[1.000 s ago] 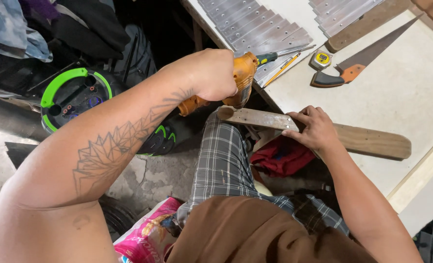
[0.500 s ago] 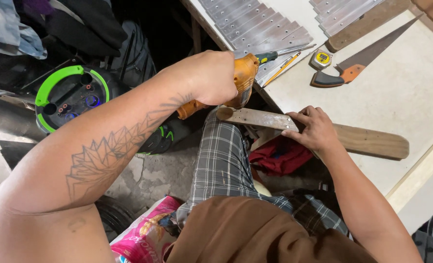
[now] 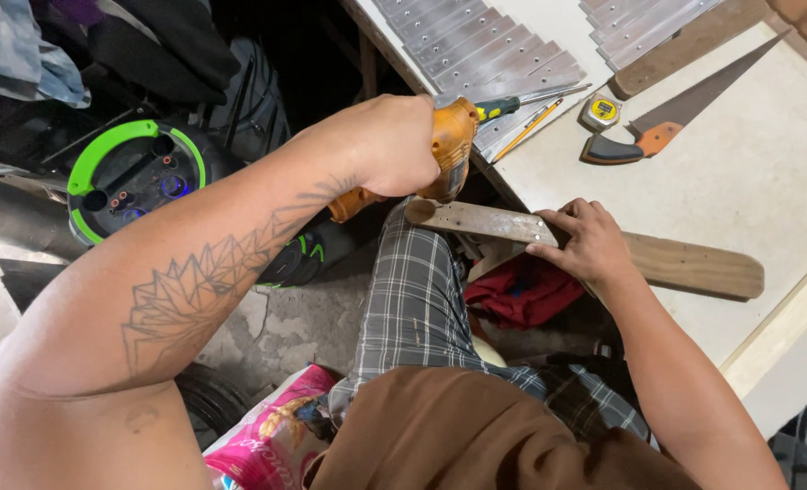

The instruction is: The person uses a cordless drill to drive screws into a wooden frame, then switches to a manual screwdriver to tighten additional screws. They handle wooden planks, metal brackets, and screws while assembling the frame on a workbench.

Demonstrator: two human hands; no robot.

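drill (image 3: 449, 150) over plank (image 3: 603, 245) end, plank on table (image 3: 767, 172), saw (image 3: 685, 109) and tape measure (image 3: 600, 111) behind, cable reel (image 3: 131, 172) left

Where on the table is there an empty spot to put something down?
The widest bare patch of the table lies between the hand saw and the wooden board. A smaller bare spot sits between the tape measure and the right hand. It is crowded at the top, where the metal strips lie packed together.
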